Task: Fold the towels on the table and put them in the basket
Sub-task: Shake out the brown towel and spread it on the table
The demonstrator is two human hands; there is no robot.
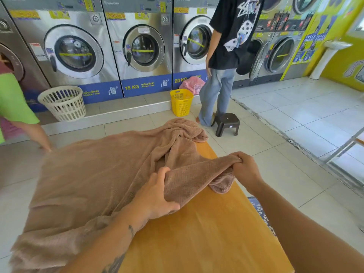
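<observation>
Over the orange table (206,243), our left hand (157,196) grips the brown towel (98,174), our right hand (247,171) pinches its bunched corner; the overhanging side, seemingly unsupported, could slide floorward.

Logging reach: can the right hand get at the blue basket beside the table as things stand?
Probably, but not yet: the right hand grips the brown towel; the blue basket sits below that forearm, nothing between.
</observation>
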